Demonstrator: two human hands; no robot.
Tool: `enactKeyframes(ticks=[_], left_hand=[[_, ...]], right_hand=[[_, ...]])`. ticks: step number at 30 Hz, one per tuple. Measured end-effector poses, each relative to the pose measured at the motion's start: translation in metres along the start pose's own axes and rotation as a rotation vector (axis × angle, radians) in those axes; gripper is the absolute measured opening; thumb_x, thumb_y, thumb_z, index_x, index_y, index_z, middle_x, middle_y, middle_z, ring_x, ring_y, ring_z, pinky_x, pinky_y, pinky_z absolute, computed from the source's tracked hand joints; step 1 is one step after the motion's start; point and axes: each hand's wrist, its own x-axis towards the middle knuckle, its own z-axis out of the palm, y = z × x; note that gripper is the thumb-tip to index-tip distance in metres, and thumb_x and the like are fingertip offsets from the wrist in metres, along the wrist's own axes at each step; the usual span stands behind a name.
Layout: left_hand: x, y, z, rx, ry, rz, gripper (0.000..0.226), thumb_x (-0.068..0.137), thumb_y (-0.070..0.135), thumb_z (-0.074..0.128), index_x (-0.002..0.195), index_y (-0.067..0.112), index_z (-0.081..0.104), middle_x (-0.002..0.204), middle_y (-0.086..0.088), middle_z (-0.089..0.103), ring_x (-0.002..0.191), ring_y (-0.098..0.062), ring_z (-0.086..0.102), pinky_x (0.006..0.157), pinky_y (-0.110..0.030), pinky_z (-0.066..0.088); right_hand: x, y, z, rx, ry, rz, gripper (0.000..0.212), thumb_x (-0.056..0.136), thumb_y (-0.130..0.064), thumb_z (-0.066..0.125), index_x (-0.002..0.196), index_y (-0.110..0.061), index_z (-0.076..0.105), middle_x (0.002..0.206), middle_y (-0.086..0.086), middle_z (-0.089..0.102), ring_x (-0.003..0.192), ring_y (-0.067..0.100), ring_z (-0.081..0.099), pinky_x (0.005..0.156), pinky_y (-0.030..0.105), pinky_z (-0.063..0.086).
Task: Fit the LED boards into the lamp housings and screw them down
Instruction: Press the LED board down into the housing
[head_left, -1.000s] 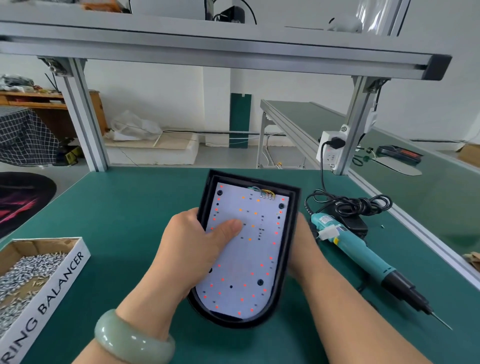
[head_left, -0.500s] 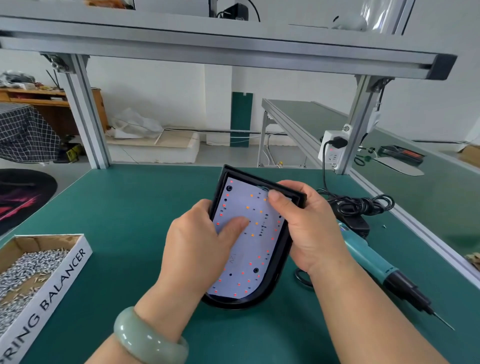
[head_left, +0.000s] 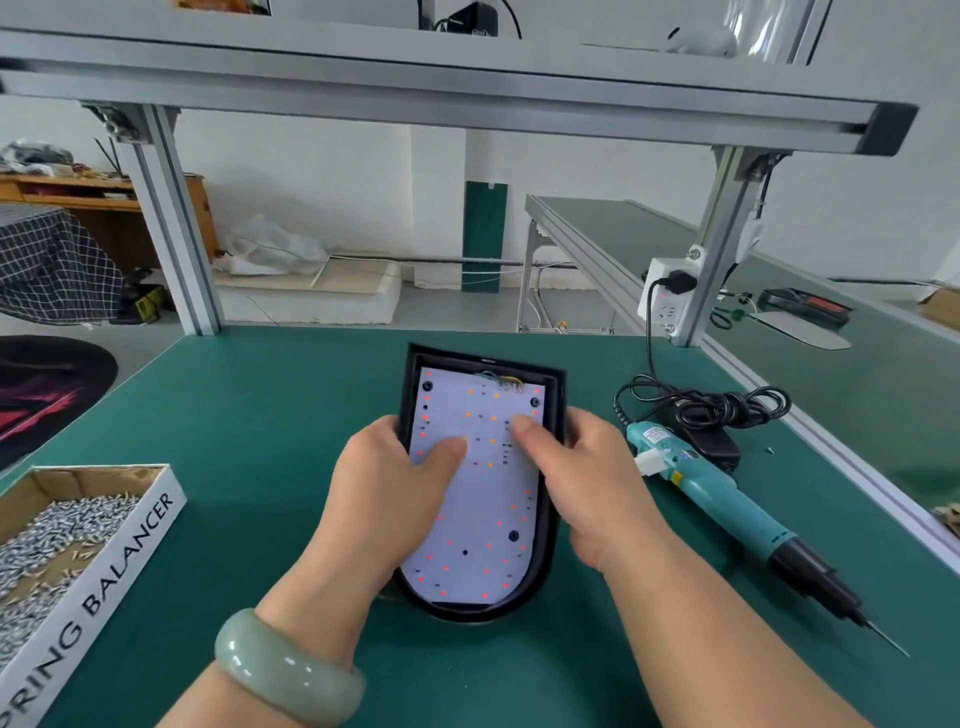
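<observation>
Seating the LED board (head_left: 483, 519) in the lamp housing (head_left: 557, 400): my left hand (head_left: 395, 493) and right hand (head_left: 587, 483) clasp its sides, pressing the board flat; next, probably, the screwdriver (head_left: 727, 499) at three o'clock.

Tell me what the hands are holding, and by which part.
Both grip the black lamp housing by its long sides: left hand on the left edge, right hand on the right, thumbs pressing the LED board inside.
</observation>
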Motion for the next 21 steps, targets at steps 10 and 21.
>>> enactKeyframes(ticks=[10, 21], left_hand=[[0.003, -0.004, 0.011, -0.079, -0.054, -0.022, 0.010, 0.085, 0.023, 0.067, 0.076, 0.021, 0.063, 0.060, 0.011, 0.067, 0.048, -0.004, 0.061, 0.037, -0.014, 0.043], [0.016, -0.013, 0.007, 0.167, -0.155, -0.199, 0.048, 0.082, 0.025, 0.064, 0.125, 0.008, 0.051, 0.105, -0.007, 0.066, 0.086, -0.026, 0.066, 0.078, -0.041, 0.056]], right_hand=[[0.006, 0.003, 0.000, 0.155, 0.121, 0.160, 0.012, 0.085, -0.012, 0.070, 0.074, -0.007, 0.069, 0.075, 0.007, 0.071, 0.067, 0.021, 0.064, 0.072, 0.047, 0.058], [0.010, 0.018, -0.003, -0.759, 0.033, -0.030, 0.061, 0.091, -0.043, 0.055, 0.141, -0.012, 0.039, 0.136, 0.007, 0.047, 0.125, 0.021, 0.046, 0.098, 0.028, 0.035]])
